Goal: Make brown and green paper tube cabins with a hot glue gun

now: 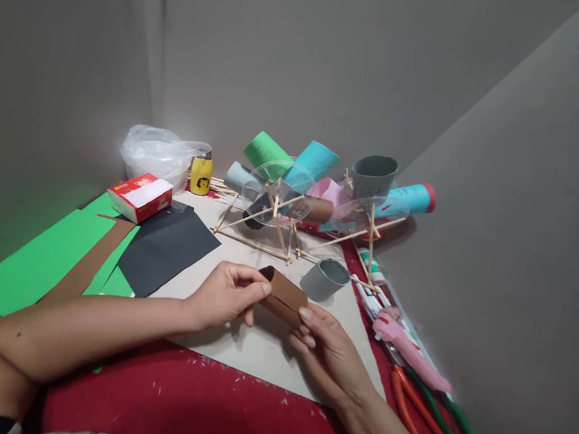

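Red cloth covers the worktop [194, 403], with a beige card sheet [259, 352] lying on it. Just above that sheet, a brown rolled-paper tube [286, 298] is held between both hands. The left hand [226, 295] is closed on the tube's upper end, pinching it between thumb and fingertips. The right hand [326, 350] grips the lower end with its fingers curled against it. A short grey paper cylinder [323, 278] stands just beside the tube. Behind it is a frame of wooden sticks and coloured paper tubes [295, 204]. A black paper sheet [167, 247] and green paper sheets [40, 257] lie to the left.
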A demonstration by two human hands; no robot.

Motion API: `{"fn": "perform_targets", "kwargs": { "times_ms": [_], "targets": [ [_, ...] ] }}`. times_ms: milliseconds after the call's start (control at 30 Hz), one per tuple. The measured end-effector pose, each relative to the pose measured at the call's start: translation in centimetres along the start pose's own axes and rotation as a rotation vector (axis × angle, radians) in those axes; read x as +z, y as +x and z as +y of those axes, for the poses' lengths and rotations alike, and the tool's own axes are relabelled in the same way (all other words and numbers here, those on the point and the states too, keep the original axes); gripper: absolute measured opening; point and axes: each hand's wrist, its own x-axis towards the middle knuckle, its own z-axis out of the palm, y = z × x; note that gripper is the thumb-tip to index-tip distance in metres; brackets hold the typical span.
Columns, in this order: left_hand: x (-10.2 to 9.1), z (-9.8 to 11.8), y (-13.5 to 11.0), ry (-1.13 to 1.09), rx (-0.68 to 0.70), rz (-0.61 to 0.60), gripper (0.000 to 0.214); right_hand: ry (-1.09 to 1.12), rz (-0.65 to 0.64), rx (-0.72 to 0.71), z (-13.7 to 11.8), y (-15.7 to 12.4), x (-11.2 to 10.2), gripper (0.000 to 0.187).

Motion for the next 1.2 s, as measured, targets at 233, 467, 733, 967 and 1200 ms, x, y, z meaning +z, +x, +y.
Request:
{"fn": "perform_targets", "kwargs": {
  "times_ms": [233,467,733,967,1200],
  "targets": [
    [-1.1,2.4,-0.3,0.239,0.472,0.218,0.018,0.222,-0.087,0.112,-0.3,-0.4,-0.6,0.031],
    [-0.9,1.9,-0.3,0.436,0.846,0.067,0.021,0.289,-0.21,0.196,-0.1,-0.9,-1.4,0.027],
    [-0.3,2.8,-1.1,0.329,0.787,0.003,0.023,0.273,-0.273,0.274,0.0,-1.3,-1.8,0.029],
    [-0.3,3.5,-1.2,0.227,0.56,0.049,0.022,0.213,-0.173,0.192,-0.7,-1.3,-2.2,0.047],
    [-0.4,3.8,-1.4,0.299,0.67,0.067,0.02,0.245,-0.199,0.244,-0.8,-1.3,-0.9,0.048]
  ]
}}
